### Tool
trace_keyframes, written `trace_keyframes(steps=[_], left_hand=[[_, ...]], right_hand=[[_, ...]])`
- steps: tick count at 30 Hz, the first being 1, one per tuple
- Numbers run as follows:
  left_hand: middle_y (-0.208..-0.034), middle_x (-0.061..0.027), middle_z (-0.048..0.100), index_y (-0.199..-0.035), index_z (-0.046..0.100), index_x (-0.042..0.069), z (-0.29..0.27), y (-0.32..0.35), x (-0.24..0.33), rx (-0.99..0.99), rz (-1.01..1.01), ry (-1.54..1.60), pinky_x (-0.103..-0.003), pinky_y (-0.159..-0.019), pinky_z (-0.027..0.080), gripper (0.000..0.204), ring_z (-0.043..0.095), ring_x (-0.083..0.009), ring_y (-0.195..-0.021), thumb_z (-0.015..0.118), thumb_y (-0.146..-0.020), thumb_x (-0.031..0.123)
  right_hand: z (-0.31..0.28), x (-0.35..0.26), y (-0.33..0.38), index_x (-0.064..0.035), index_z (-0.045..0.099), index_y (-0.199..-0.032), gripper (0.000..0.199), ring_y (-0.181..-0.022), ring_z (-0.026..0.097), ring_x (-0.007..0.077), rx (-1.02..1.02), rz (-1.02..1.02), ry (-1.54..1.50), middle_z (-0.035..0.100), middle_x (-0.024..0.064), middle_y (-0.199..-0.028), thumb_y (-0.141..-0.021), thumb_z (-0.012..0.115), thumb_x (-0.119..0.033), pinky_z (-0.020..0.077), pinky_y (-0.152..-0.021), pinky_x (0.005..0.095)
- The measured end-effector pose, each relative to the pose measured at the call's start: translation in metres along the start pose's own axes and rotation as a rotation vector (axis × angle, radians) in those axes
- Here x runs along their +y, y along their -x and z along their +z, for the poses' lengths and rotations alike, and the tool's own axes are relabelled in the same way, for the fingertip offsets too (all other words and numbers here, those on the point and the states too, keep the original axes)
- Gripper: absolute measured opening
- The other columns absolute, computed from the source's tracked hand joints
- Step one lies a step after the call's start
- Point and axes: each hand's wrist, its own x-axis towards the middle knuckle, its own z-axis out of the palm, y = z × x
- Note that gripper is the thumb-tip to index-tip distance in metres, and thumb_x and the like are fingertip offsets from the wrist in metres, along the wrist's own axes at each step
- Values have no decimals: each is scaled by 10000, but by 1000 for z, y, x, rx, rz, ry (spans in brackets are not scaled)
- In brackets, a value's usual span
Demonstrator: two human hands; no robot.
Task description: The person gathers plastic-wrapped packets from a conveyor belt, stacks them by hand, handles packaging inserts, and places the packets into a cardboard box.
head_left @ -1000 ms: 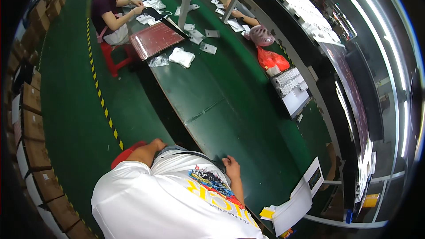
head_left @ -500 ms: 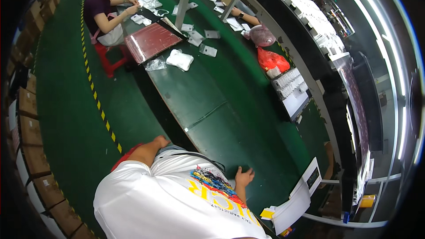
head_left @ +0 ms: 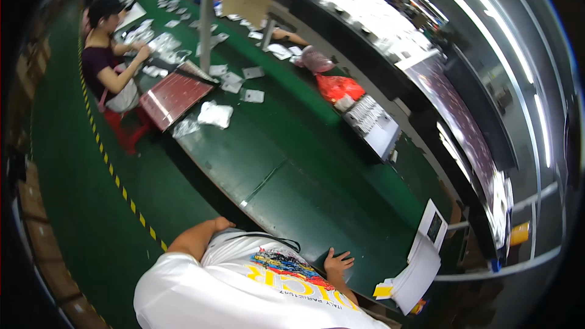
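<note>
My right hand (head_left: 339,262) lies on the green tabletop (head_left: 292,213) close to its near edge, fingers spread and holding nothing. Beside my body at the left, my left hand (head_left: 223,224) rests near my lap; its fingers are too hidden to tell whether it is open or closed. A stack of white papers (head_left: 416,280) with a yellow piece lies to the right of my right hand. Across my white shirt runs a dark cord (head_left: 286,240).
Further up the bench are a white plastic bundle (head_left: 215,114), a dark red board (head_left: 177,96), a red plastic bag (head_left: 339,89) and a tray of white pieces (head_left: 370,123). A seated co-worker (head_left: 103,61) handles small items at the far left. Cartons (head_left: 46,240) line the left side.
The view has shifted, so the bench and co-worker appear further left and lower. My right hand has flattened onto the tabletop. My left hand stays by my lap.
</note>
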Motion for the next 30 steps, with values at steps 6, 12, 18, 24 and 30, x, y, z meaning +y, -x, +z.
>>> trace_keyframes(steps=[6, 12, 18, 24, 30], left_hand=[[-1140, -123, 656, -1057, 706, 46, -36, 46, 114, -181, -98, 182, -350, -930, 455, 546, 603, -229, -1042, 638, -821, 533], [-1251, -65, 607, -1262, 584, 74, -96, 125, 280, -341, 472, 517, -336, -1033, 355, 464, 528, -178, -1168, 532, -941, 404], [-1289, -216, 528, -1430, 294, -10, -138, 232, 436, -689, 1274, 988, -411, -1066, 345, 596, 505, -304, -1217, 506, -909, 185], [-1245, -224, 544, -1475, 164, 2, -151, 346, 507, -1387, 1432, 1123, -419, -1068, 327, 769, 493, -297, -1225, 542, -859, 267], [-1168, -305, 573, -1420, 222, -88, -152, 399, 520, -1671, 1366, 1316, -465, -1026, 396, 734, 536, -368, -1182, 551, -857, 248]], right_hand=[[-2, 7, -2, -116, 44, -1514, 920, -1442, -59, 356, -11, -1, -1, -93, 190, -1559, -867, 386, -674, 173, -1036, 703], [-12, 4, 4, -125, 49, -1516, 904, -1445, -64, 341, -14, 7, -14, -100, 182, -1561, -873, 379, -668, 158, -1051, 686], [-13, 4, 7, -145, 54, -1517, 898, -1449, -53, 330, -31, 14, -6, -89, 164, -1567, -871, 380, -676, 158, -1053, 685], [16, 14, -11, -172, 47, -1511, 930, -1437, -7, 357, 56, -18, 53, -36, 171, -1560, -840, 393, -716, 199, -1011, 719], [70, 29, -61, -209, 239, -1488, 880, -1411, 205, 347, 390, -8, 108, 200, 156, -1542, -803, 430, -727, 280, -1008, 661]])
